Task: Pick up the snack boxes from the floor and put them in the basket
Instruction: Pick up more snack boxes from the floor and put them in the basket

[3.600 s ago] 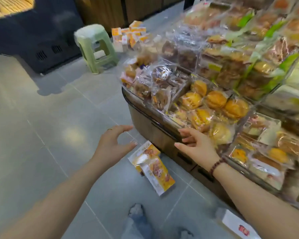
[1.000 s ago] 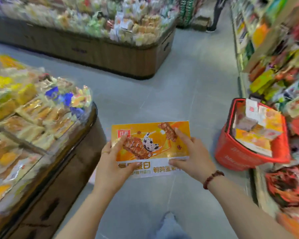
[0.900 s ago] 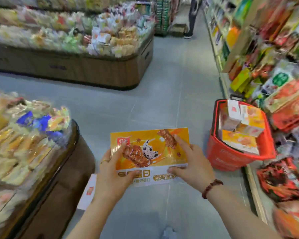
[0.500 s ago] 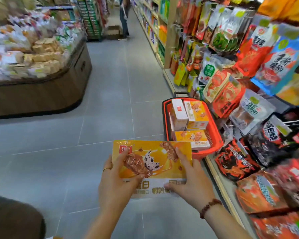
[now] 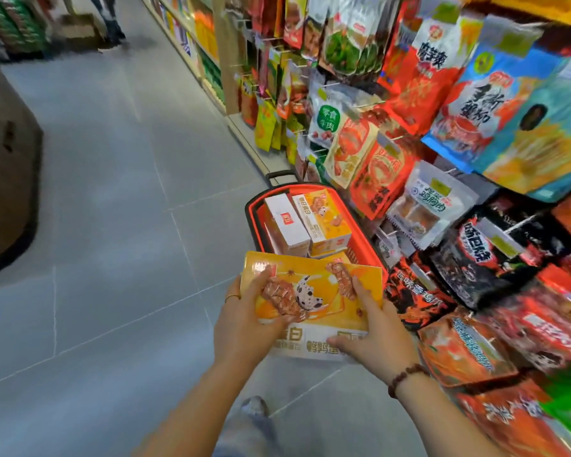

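I hold a flat orange and white snack box [image 5: 314, 300] in both hands, its printed face turned up. My left hand [image 5: 244, 319] grips its left edge, and my right hand [image 5: 374, 334] grips its right edge and lower corner. The box hangs just in front of the near rim of a red basket [image 5: 253, 212] that stands on the floor beside the shelves. Inside the basket stand a white snack box [image 5: 285, 225] and an orange one [image 5: 323, 219]; a further orange box shows partly behind the held one.
Hanging snack bags [image 5: 442, 143] fill the shelving along the right, close to the basket. A wooden display island [image 5: 4, 173] stands at the left. Grey tiled floor [image 5: 112, 225] runs up the aisle, where a person's legs [image 5: 109, 18] and a cardboard carton [image 5: 76, 29] are far off.
I took the box off the floor by the bakery stand, then turned right. The basket has come from the far right to directly ahead, and the held box is now at its near rim.
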